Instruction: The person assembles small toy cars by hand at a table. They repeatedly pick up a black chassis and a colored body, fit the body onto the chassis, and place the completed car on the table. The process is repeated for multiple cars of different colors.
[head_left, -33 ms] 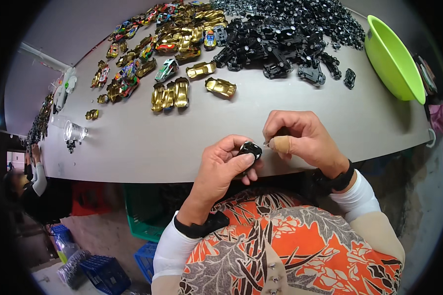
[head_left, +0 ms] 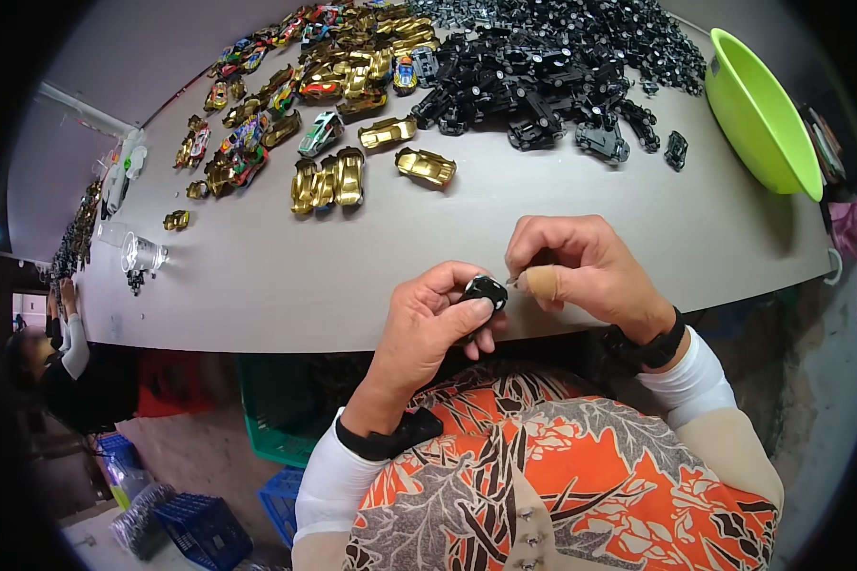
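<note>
My left hand [head_left: 435, 316] is closed around a small black toy car part [head_left: 486, 290], thumb on its near side. Just to the right, my right hand [head_left: 595, 271] is held in a pinch, with a tan wrap [head_left: 543, 282] on the thumb. A small pale tip [head_left: 511, 283] shows at its fingertips, close to the car part; whether they touch I cannot tell. What the right fingers hold is mostly hidden. Ahead of the hands, a gold toy car body [head_left: 426, 167] lies alone, with several gold bodies [head_left: 349, 178] side by side to its left.
Black car chassis [head_left: 533, 90] are heaped at the far middle, and gold and coloured car bodies [head_left: 352, 71] at the far left. A lime green basin [head_left: 762, 114] leans at the right edge. A clear cup [head_left: 143, 253] lies at the left, near another person's arm [head_left: 76, 347].
My right hand has shifted slightly left, bringing its fingertips closer to the black car part. The left hand keeps its grip almost unmoved.
</note>
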The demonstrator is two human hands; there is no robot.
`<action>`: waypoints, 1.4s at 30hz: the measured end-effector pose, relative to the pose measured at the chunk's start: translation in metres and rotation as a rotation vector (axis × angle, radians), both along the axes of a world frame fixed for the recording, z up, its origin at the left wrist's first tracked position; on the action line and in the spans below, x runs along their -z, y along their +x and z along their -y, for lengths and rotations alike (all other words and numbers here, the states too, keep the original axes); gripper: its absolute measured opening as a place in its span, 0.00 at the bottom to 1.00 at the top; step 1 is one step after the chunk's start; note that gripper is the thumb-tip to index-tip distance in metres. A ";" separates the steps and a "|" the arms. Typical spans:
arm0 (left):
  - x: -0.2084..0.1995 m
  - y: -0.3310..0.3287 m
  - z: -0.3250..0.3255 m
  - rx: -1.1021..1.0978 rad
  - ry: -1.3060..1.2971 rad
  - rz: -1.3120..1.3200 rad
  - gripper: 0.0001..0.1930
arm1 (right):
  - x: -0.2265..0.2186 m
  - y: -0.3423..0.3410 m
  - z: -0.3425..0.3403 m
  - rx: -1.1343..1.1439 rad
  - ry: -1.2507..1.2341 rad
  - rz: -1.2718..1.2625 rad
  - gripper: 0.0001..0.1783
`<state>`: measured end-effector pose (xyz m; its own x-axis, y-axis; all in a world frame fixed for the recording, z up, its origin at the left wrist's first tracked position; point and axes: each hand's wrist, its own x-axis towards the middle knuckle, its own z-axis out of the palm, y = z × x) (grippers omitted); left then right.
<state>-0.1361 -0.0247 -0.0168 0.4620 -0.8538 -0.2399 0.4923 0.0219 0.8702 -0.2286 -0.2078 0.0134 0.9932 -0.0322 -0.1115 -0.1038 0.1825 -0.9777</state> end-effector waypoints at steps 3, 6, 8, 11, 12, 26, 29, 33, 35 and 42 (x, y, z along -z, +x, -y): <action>0.000 0.001 -0.002 0.062 0.037 0.054 0.10 | 0.000 0.001 -0.002 -0.084 -0.040 -0.055 0.04; -0.007 -0.002 -0.005 0.100 0.108 0.123 0.09 | 0.001 0.000 -0.002 -0.127 -0.109 -0.100 0.04; -0.007 -0.004 -0.008 0.100 0.167 0.189 0.09 | 0.003 0.000 -0.008 -0.123 -0.170 -0.134 0.04; -0.012 -0.009 -0.010 0.060 0.249 0.269 0.08 | 0.022 0.000 -0.016 -0.058 -0.430 0.165 0.04; -0.009 -0.010 -0.013 0.061 0.245 0.317 0.08 | 0.022 -0.001 -0.020 -0.046 -0.399 0.149 0.04; 0.017 0.007 -0.177 -0.164 0.787 0.802 0.11 | 0.007 0.054 0.013 0.085 -0.768 0.299 0.13; 0.028 0.004 -0.208 -0.245 1.017 1.053 0.12 | 0.012 0.081 0.037 0.296 -1.017 0.503 0.10; -0.017 0.013 -0.155 -0.560 0.609 0.747 0.12 | 0.005 0.089 0.069 0.634 -1.130 0.396 0.09; -0.036 0.030 -0.121 -0.406 0.512 0.968 0.11 | 0.008 0.083 0.077 0.638 -1.295 0.330 0.11; -0.045 0.066 0.013 -0.134 0.164 1.291 0.10 | 0.016 0.074 0.083 0.726 -1.098 0.267 0.12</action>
<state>-0.0704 -0.0375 0.0280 0.5137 -0.7872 0.3412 -0.6920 -0.1451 0.7072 -0.1542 -0.2912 -0.0031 0.7004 -0.5047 0.5047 -0.1033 -0.7713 -0.6280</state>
